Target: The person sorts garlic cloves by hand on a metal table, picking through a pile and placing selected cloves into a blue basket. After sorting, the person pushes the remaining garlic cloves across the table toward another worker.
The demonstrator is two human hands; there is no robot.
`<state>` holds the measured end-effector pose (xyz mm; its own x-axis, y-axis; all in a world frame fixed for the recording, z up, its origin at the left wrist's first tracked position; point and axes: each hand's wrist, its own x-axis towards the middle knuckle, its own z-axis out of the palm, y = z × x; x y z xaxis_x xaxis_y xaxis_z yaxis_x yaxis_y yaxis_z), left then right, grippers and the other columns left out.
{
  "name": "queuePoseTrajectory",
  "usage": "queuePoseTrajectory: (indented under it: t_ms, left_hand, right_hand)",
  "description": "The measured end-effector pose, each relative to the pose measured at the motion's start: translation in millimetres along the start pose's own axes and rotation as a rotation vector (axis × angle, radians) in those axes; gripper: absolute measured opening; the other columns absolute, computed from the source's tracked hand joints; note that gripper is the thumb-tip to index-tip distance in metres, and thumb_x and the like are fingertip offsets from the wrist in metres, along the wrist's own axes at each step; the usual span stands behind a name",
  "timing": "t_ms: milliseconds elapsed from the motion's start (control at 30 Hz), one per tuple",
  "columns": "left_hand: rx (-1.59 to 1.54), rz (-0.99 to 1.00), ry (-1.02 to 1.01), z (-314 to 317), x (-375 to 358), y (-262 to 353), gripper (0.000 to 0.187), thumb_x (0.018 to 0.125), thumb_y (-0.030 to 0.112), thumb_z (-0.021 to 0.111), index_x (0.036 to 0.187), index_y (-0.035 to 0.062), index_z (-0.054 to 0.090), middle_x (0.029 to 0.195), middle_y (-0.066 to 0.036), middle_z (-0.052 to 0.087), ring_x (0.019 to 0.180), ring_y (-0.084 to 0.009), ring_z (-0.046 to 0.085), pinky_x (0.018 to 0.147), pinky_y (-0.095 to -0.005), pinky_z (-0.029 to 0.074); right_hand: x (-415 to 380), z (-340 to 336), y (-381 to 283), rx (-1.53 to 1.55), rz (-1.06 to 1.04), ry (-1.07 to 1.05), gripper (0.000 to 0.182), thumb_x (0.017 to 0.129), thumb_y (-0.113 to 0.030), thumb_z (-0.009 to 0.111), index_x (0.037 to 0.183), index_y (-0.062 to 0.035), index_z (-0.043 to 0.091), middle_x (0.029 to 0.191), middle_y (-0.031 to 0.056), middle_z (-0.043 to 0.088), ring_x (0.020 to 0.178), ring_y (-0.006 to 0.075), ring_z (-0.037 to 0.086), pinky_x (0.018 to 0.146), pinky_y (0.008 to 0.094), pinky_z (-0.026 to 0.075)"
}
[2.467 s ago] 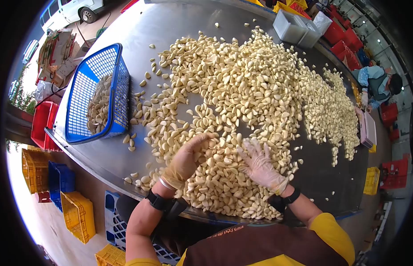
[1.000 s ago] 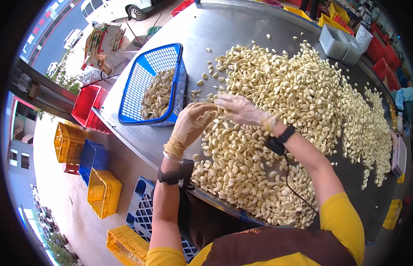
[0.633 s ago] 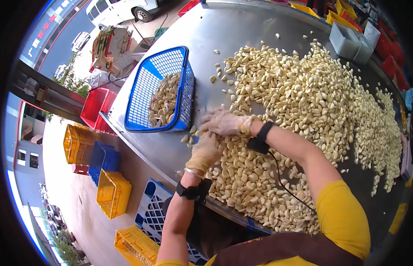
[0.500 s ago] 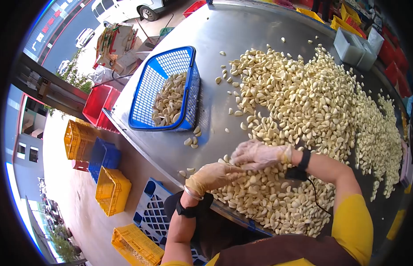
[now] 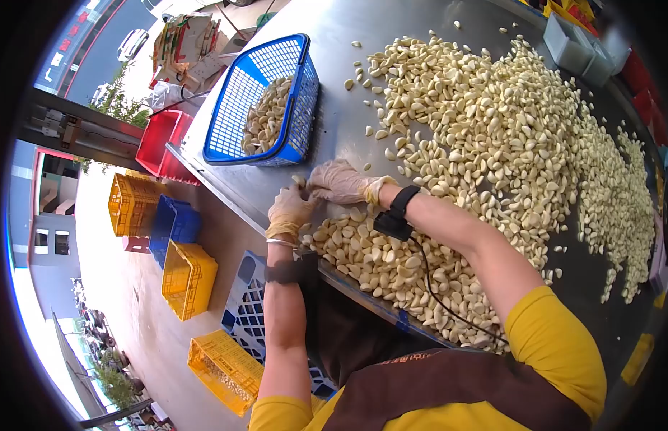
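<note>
Peeled garlic cloves (image 5: 484, 136) lie in a broad heap on a metal table (image 5: 334, 140), with a nearer pile (image 5: 391, 258) along the front edge. My gloved left hand (image 5: 289, 213) is at that edge, its fingers bent together beside a few loose cloves (image 5: 299, 181). Meeting it from the right, my gloved right hand (image 5: 342, 181) has its fingers curled downward at the same cloves. What either hand holds is hidden by the fingers. Just beyond them stands a blue plastic basket (image 5: 294, 126), part filled with garlic cloves (image 5: 268, 118).
Left of the table stand a red crate (image 5: 161, 147), a blue crate (image 5: 174, 224) and several yellow crates (image 5: 190, 280). One yellow crate (image 5: 226, 370) near my left arm holds pale pieces. Translucent bins (image 5: 574, 47) sit at the far right. A cable (image 5: 441, 294) hangs from my right wrist.
Both hands have moved left and away from me, off the near pile to the loose cloves by the basket. The view has shifted, so the basket appears higher.
</note>
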<state>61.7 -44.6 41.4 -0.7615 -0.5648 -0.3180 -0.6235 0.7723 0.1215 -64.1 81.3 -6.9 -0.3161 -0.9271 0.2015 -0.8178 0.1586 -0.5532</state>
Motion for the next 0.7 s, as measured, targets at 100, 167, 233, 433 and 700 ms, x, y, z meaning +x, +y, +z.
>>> queuePoseTrajectory:
  t_ms: [100,167,233,433,700]
  left_hand:
    - [0.051,0.147,-0.250,-2,-39,29,0.103,0.070,0.057,0.078,0.140,-0.0064,0.035,0.120,-0.028,0.061,0.112,-0.0400,0.062,0.093,-0.0449,0.051]
    - [0.014,0.290,-0.313,12,-73,55,0.093,0.076,0.054,0.074,0.139,-0.0044,0.037,0.118,-0.027,0.062,0.109,-0.0414,0.063,0.092,-0.0447,0.051]
    - [0.054,0.488,-0.405,33,-107,86,0.080,0.084,0.046,0.067,0.140,-0.0019,0.035,0.115,-0.030,0.061,0.106,-0.0446,0.061,0.089,-0.0490,0.051]
    - [0.118,0.649,-0.421,73,-194,217,0.076,0.089,0.036,0.063,0.153,0.0131,0.028,0.121,-0.026,0.058,0.109,-0.0393,0.063,0.087,-0.0484,0.053]
    - [-0.106,1.123,-0.597,60,-167,218,0.060,0.097,0.048,0.054,0.150,0.0245,0.038,0.130,-0.012,0.060,0.116,-0.0337,0.060,0.101,-0.0604,0.035]
  right_hand:
    - [-65,-1,-6,0.197,-0.202,-0.372,0.026,0.092,-0.027,0.056,0.111,-0.0181,0.070,0.117,0.0056,0.065,0.111,0.0330,0.058,0.095,0.0449,0.043]
    - [-119,-39,-10,0.232,-0.180,-0.423,0.028,0.094,-0.030,0.053,0.109,-0.0149,0.072,0.111,0.0093,0.068,0.101,0.0324,0.064,0.092,0.0441,0.045]
    - [-169,-74,-12,0.240,-0.153,-0.482,0.026,0.091,-0.029,0.058,0.108,-0.0156,0.072,0.111,0.0085,0.068,0.102,0.0314,0.064,0.089,0.0418,0.047]
    - [-308,-134,4,0.178,0.090,-0.587,0.030,0.085,-0.033,0.064,0.107,-0.0141,0.072,0.112,0.0049,0.065,0.108,0.0287,0.057,0.095,0.0421,0.041]
    - [-497,-224,-8,0.111,0.712,-0.528,0.022,0.084,-0.027,0.063,0.097,-0.0139,0.075,0.106,0.0078,0.070,0.101,0.0266,0.064,0.088,0.0406,0.047]
